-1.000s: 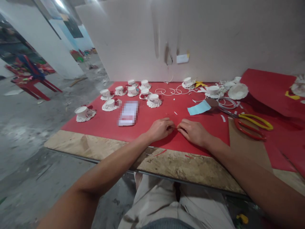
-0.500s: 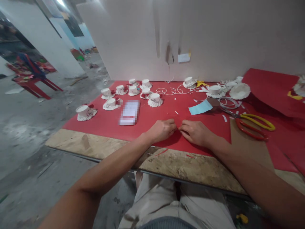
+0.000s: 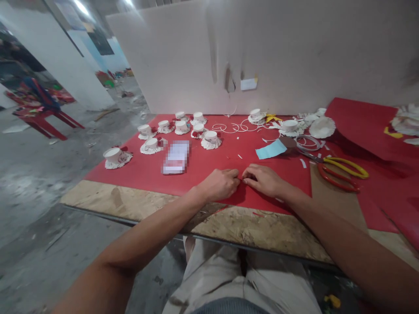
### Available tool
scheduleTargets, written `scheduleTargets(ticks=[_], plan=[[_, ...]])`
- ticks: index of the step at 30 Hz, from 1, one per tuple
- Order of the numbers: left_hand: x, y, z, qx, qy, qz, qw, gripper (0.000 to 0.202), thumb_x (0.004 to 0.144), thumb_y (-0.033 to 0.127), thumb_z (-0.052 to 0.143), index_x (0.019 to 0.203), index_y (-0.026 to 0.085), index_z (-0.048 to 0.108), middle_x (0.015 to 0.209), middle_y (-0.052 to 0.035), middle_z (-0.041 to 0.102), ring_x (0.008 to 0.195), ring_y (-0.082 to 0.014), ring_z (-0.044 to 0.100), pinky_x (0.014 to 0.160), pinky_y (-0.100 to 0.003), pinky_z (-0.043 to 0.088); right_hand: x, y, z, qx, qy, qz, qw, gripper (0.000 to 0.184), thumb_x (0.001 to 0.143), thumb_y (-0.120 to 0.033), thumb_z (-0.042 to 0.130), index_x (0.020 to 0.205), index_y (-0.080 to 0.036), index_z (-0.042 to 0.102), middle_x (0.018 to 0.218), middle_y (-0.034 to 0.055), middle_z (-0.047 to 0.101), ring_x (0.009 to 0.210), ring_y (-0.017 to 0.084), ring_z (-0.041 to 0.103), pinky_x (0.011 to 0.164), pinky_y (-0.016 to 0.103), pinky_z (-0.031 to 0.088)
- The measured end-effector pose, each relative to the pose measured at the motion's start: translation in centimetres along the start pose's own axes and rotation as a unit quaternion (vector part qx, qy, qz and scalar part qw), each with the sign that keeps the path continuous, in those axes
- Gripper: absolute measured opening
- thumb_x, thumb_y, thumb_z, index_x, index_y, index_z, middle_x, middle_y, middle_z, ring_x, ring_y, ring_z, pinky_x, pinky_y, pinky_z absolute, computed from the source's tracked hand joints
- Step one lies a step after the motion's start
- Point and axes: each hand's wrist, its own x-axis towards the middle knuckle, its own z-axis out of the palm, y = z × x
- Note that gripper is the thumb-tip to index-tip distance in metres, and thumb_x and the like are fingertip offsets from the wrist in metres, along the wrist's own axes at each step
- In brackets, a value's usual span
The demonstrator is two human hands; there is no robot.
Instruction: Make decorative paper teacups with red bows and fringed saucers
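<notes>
1. Here, at the near edge of the red sheet [image 3: 203,163], both hands rest knuckles up with their fingertips meeting at 1 spot.
2. The left hand [image 3: 218,184] is curled almost into a fist, thumb pressed against the bent fingers. The right hand [image 3: 263,179] lies flatter, its thumb and forefinger pinched shut. What they nip is too small to make out.
3. Both forearms reach in from the lower corners, across the bare chipboard table [image 3: 248,229] that carries the sheet.
4. Farther back on the left stand 9 small white cups [image 3: 210,137] on fringed paper saucers, some with red trim. Their insides cannot be seen from here.
5. More cups [image 3: 290,125] of the same kind sit toward the back right, near a yellow star [image 3: 271,117].
6. A flat blurred item [image 3: 176,157] lies between the left cups and the left hand.
7. Beyond the right hand lies a light blue paper [image 3: 271,149], with curled white strips [image 3: 234,127] behind it.
8. To the right, scissors [image 3: 340,172] with 1 yellow and 1 red handle lie partly on brown cardboard [image 3: 334,205], well apart from the hands.
9. A white board [image 3: 262,52] stands upright along the sheet's far edge, and a red chair [image 3: 42,115] stands on the floor far left.
</notes>
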Motion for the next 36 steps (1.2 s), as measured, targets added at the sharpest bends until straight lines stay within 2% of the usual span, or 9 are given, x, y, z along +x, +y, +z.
scheduleTargets(ticks=[4,8,12,16,24,36], plan=[[0.34,-0.26,0.32,-0.096,0.03,-0.066,0.993,0.023,0.086,0.023,0.044,0.086,0.018,0.067,0.085,-0.0043,0.062,0.076,-0.0141,0.059,0.061,-0.023,0.041,0.19,-0.04,0.01,0.004,-0.007,0.012,1.0,0.007,0.083,-0.02,0.054,0.083,-0.017,0.06,0.083,0.0046,0.061,0.078,0.017,0.056,0.069,0.026,0.038],[0.69,-0.64,0.81,-0.157,0.039,-0.122,0.979,0.017,0.084,0.023,0.05,0.087,0.019,0.066,0.084,-0.0031,0.062,0.077,-0.0138,0.06,0.067,-0.022,0.042,0.15,-0.05,0.03,0.017,-0.021,0.022,0.999,0.006,0.081,-0.02,0.055,0.083,-0.018,0.06,0.083,0.0043,0.061,0.077,0.016,0.056,0.069,0.025,0.038],[0.75,-0.75,0.89,-0.177,0.034,-0.113,0.977,0.015,0.084,0.022,0.05,0.087,0.019,0.065,0.085,-0.0023,0.062,0.079,-0.0142,0.059,0.07,-0.022,0.042,0.13,-0.17,0.04,0.011,-0.014,0.032,0.999,0.007,0.081,-0.02,0.054,0.085,-0.019,0.06,0.086,0.0047,0.061,0.079,0.017,0.056,0.069,0.026,0.038],[0.74,-0.65,0.67,-0.178,0.024,-0.133,0.975,0.013,0.083,0.024,0.052,0.088,0.02,0.063,0.088,-0.002,0.062,0.079,-0.0144,0.059,0.069,-0.023,0.042,0.2,-0.22,-0.05,0.023,-0.027,0.044,0.998,0.005,0.08,-0.019,0.055,0.081,-0.018,0.06,0.082,0.0041,0.061,0.076,0.017,0.056,0.066,0.026,0.038],[0.85,-0.41,0.57,-0.163,0.004,-0.151,0.975,0.013,0.084,0.029,0.052,0.086,0.02,0.061,0.089,-0.0016,0.061,0.08,-0.0162,0.06,0.069,-0.025,0.043,-0.35,-0.01,-0.19,0.07,0.002,0.02,0.997,0.004,0.079,-0.016,0.057,0.083,-0.017,0.059,0.081,0.0036,0.059,0.073,0.015,0.054,0.066,0.025,0.039],[0.52,-0.15,0.47,-0.136,0.03,-0.116,0.983,0.014,0.084,0.027,0.053,0.094,0.019,0.058,0.094,-0.0028,0.059,0.083,-0.0158,0.059,0.067,-0.024,0.043,-0.69,0.01,0.06,0.026,0.002,-0.012,1.0,0.004,0.082,-0.015,0.053,0.081,-0.017,0.057,0.082,0.0039,0.059,0.075,0.017,0.053,0.068,0.027,0.038]])
